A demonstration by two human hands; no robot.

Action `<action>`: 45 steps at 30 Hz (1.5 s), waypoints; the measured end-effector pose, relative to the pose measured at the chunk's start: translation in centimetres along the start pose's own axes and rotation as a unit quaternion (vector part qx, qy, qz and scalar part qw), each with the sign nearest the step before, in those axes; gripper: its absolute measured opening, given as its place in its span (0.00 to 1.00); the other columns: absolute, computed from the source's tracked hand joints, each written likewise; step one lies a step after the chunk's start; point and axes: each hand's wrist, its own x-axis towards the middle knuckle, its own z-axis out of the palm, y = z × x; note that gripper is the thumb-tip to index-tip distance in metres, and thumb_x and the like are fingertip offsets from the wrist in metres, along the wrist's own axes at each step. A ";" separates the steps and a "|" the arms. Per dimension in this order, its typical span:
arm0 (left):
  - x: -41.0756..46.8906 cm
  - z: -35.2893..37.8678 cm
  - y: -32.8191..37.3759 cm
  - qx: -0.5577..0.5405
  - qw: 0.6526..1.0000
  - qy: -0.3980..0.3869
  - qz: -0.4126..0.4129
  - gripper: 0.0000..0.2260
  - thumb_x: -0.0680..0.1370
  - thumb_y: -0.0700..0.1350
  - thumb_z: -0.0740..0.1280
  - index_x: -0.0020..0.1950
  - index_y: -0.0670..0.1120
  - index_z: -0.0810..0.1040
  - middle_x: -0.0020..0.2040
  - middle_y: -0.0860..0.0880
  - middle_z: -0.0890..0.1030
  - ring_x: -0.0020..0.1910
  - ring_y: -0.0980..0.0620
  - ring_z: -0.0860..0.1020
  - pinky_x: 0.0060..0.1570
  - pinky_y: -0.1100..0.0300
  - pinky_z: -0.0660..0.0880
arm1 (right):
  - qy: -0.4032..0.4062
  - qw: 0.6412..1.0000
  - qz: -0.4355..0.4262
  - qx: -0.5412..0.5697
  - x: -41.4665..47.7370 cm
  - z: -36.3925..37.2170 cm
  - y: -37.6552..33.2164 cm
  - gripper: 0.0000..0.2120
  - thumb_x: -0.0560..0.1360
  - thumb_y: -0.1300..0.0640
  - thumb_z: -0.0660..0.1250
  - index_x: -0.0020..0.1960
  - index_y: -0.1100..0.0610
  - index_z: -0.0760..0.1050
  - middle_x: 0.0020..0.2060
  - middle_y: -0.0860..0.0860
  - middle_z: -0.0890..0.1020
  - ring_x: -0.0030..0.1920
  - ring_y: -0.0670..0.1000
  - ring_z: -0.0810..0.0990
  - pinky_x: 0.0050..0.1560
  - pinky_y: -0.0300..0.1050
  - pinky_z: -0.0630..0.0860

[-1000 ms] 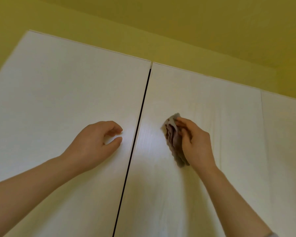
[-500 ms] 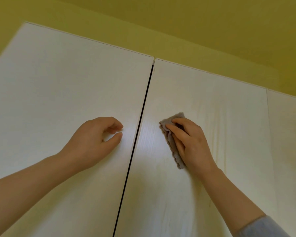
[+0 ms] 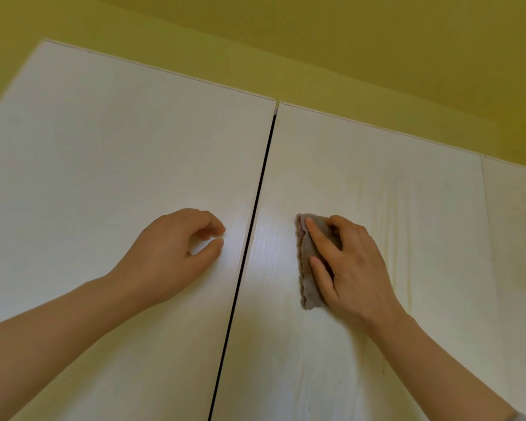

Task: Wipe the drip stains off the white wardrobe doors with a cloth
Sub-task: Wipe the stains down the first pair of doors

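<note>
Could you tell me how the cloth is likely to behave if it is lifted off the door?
Probably floppy: the cloth lies bunched in soft folds with a wavy edge under the right hand. Likely light, since one hand holds it against the upright door. It would probably drop if released, as nothing else supports it.
</note>
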 end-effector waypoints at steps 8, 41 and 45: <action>0.2 0.1 -0.2 0.005 1.000 0.006 0.008 0.08 0.78 0.52 0.63 0.52 0.55 0.80 0.49 0.61 0.80 0.53 0.64 0.76 0.49 0.71 0.70 | 0.083 0.992 0.081 0.050 -1.0 1.0 -1.4 0.17 0.79 0.52 0.60 0.65 0.56 0.76 0.56 0.50 0.75 0.54 0.50 0.72 0.51 0.46 0.72; 6.0 2.6 -1.9 0.272 0.956 0.105 0.030 0.28 0.81 0.57 0.51 0.70 0.40 0.74 0.71 0.41 0.73 0.71 0.39 0.69 0.71 0.43 0.57 | 0.107 0.983 0.015 0.145 9.4 0.4 -0.4 0.11 0.77 0.65 0.63 0.54 0.57 0.83 0.40 0.45 0.74 0.42 0.40 0.72 0.43 0.27 0.66; 6.5 3.8 -0.8 0.267 0.957 0.114 -0.002 0.31 0.79 0.62 0.51 0.66 0.38 0.73 0.67 0.38 0.73 0.69 0.35 0.68 0.68 0.33 0.63 | 0.218 0.954 0.171 0.114 15.8 -0.3 4.3 0.11 0.79 0.62 0.62 0.56 0.57 0.82 0.44 0.47 0.71 0.47 0.50 0.73 0.43 0.30 0.62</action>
